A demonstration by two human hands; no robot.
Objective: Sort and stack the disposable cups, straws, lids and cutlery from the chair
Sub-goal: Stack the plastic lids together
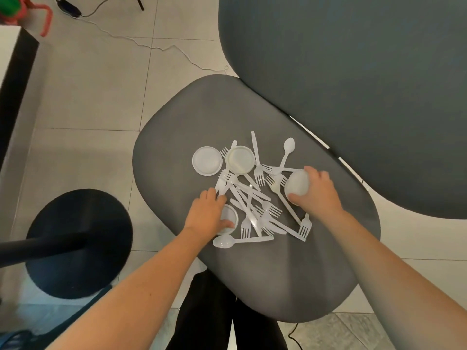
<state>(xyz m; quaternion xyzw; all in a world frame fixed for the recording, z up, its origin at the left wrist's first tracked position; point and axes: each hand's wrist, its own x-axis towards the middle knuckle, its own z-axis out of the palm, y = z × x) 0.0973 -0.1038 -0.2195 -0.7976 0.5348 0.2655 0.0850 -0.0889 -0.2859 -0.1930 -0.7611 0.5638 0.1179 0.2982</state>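
Setting: a grey chair seat (pixel 177 137) seen from above, with white disposable tableware scattered across its middle.
Right hand (pixel 319 192): clamped round a small translucent cup (pixel 297 184) at the right edge of the scatter, thumb on one side and fingers on the other.
Left hand (pixel 206 213): thumb and forefinger pinch a round clear piece (pixel 228 217) at the near left of the pile; with the hand covering it, it may be a cup or a lid.
Lids: two flat lids (pixel 207 160) lie side by side at the far left, one white, one clear with a yellowish rim.
Cutlery (pixel 249 198): thin white forks, knives and spoons crossed over one another in a loose tangle between the hands.
Handling: everything looks feather-light, smooth and bendy; the cups would likely crush under a hard squeeze, and fork tines may snag on neighbours.
Where to hold: cups by the rim or side wall, lids by their edges, cutlery by the handles, lifted one at a time.
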